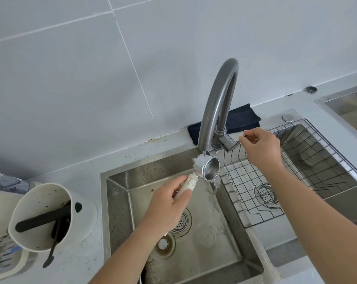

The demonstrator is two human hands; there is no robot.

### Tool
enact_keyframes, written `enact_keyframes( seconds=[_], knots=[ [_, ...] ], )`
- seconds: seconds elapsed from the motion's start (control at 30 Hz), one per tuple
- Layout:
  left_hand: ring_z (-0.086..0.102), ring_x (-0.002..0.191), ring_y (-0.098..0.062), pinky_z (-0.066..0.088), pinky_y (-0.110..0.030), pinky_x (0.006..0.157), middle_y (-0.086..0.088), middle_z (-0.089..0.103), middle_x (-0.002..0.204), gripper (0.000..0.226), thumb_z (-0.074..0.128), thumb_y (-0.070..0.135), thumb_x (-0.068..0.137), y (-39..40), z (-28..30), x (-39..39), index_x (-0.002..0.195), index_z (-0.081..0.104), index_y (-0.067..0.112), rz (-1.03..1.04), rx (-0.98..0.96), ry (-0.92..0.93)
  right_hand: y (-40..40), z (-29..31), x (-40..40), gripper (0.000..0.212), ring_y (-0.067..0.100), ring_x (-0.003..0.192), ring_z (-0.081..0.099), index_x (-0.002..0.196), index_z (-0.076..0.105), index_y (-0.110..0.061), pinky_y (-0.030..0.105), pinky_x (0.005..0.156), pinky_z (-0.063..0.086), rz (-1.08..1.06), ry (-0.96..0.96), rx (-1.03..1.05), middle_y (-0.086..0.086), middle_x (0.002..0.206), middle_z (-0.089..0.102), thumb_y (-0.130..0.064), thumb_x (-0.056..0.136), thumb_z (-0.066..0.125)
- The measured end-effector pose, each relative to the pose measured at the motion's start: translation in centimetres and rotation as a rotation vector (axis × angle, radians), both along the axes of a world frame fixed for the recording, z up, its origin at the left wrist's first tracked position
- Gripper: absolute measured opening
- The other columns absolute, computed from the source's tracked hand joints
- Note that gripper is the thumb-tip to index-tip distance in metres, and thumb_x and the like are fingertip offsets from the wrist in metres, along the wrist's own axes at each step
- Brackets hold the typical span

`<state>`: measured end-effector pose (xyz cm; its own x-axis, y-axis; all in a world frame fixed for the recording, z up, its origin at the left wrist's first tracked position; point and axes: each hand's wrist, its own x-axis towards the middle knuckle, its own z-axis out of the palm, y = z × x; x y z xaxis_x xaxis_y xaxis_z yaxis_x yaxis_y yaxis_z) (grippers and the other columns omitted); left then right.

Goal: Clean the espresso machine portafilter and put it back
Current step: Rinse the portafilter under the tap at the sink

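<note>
"Where is the portafilter (208,171)?"

"Over the back edge of the sink (120,201), under the tap (216,103). The left hand (169,206) wraps its handle. It points up and away, cup end far."

"The right hand (259,146)?"

"Fingers pinch the tap lever (229,143)."

- portafilter (209,170): shiny silver metal head, cream-white handle
- faucet (218,99): brushed dark grey steel
- sink (120,193): dull silver steel, brown speckled stains
- wire rack (309,160): black grid pattern
- cloth (241,119): dark navy, almost black
- wall tiles (71,68): pale grey-white, light grout lines
- knock box (40,218): cream white, black bar, dark coffee smears inside
- table (81,259): light grey, speckled with dirt
</note>
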<state>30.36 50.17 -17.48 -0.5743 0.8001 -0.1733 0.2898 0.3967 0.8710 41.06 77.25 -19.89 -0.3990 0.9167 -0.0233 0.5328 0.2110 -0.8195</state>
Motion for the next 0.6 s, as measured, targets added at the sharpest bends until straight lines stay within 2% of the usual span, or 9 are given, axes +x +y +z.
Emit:
enact_keyframes(
  seconds=[0.1,0.23,0.33,0.43,0.6],
  knots=[
    [0.058,0.070,-0.019,0.049,-0.031,0.056,0.009,0.064,0.087,0.031,0.053,0.038,0.091,0.0,0.0,0.0,0.103,0.056,0.065,-0.011,0.009,0.031,0.0,0.0,0.0,0.019,0.010,0.068,0.063,0.107,0.070,-0.017,0.027,0.065,0.051,0.000,-0.001,0.005,-0.015,0.083,0.065,-0.026,0.090,0.068],
    [0.059,0.069,-0.015,0.051,-0.033,0.057,0.014,0.064,0.089,0.035,0.053,0.036,0.092,-0.4,0.3,0.0,0.109,0.053,0.067,-0.009,0.007,0.061,0.0,0.0,0.0,0.020,0.008,0.069,0.063,0.108,0.070,-0.017,0.025,0.064,0.051,-0.001,0.001,0.004,-0.016,0.083,0.064,-0.026,0.090,0.068],
    [0.062,0.074,-0.007,0.051,-0.024,0.056,0.023,0.065,0.093,0.042,0.055,0.030,0.092,-0.6,0.7,0.0,0.110,0.052,0.068,0.006,0.029,0.085,0.1,0.0,0.0,0.020,0.008,0.069,0.064,0.108,0.070,-0.017,0.023,0.062,0.050,-0.002,0.000,0.004,-0.015,0.083,0.065,-0.026,0.090,0.068],
    [0.063,0.078,-0.001,0.047,-0.012,0.060,0.027,0.066,0.093,0.040,0.057,0.026,0.093,-0.9,0.8,0.0,0.113,0.056,0.060,0.039,0.036,0.078,0.0,0.0,0.0,0.021,0.011,0.070,0.065,0.109,0.070,-0.017,0.026,0.063,0.052,0.001,0.001,0.001,-0.013,0.085,0.066,-0.026,0.090,0.068],
    [0.053,0.061,-0.012,0.044,-0.022,0.056,0.005,0.064,0.078,0.033,0.055,0.027,0.096,-1.1,0.4,0.3,0.115,0.062,0.052,0.072,0.051,-0.010,0.0,0.1,0.0,0.020,0.012,0.071,0.065,0.109,0.070,-0.017,0.029,0.065,0.054,0.001,-0.002,-0.002,-0.013,0.084,0.066,-0.025,0.091,0.069]
  ],
)
